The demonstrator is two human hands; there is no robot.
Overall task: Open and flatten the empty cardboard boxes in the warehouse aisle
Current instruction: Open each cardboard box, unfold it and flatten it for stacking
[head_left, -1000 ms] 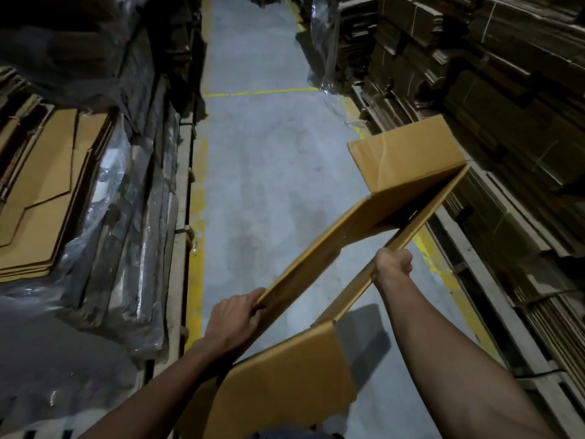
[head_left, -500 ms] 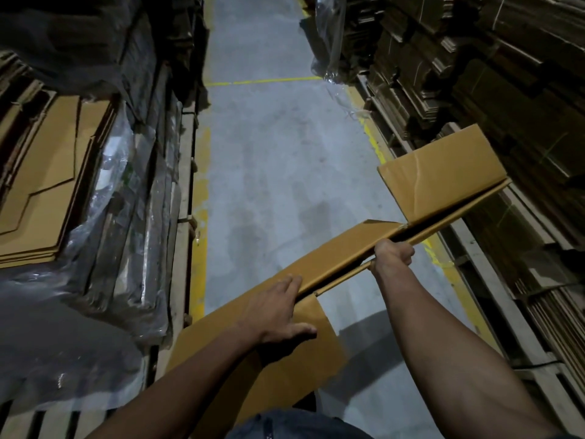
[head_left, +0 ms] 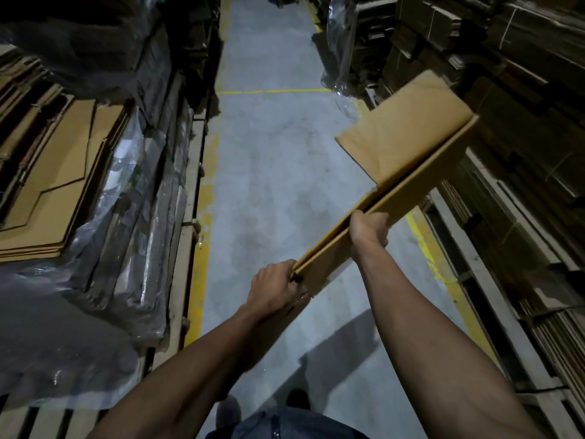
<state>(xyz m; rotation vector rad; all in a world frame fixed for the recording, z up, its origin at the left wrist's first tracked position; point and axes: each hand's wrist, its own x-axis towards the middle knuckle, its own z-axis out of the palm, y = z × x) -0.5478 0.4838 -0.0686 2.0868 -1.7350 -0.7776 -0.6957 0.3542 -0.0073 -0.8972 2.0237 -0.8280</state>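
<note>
A brown cardboard box (head_left: 408,144), pressed nearly flat, slants from the lower middle up to the right above the aisle floor. My left hand (head_left: 273,289) grips its near end, fingers curled round the edge. My right hand (head_left: 368,229) grips the box's middle edge from the right side. A far flap spreads out wide at the upper right. The near flap below my left hand is mostly hidden by my arm.
A grey concrete aisle (head_left: 272,160) with yellow lines (head_left: 202,248) runs ahead. Plastic-wrapped flat cardboard stacks on pallets (head_left: 63,172) line the left. Dark stacks of flattened cardboard (head_left: 522,122) fill the racks on the right. My shoes (head_left: 229,413) show below.
The box has gone from an open sleeve to nearly flat. My left hand shifted from pressing on its panel to gripping the near end, and the box rose a little.
</note>
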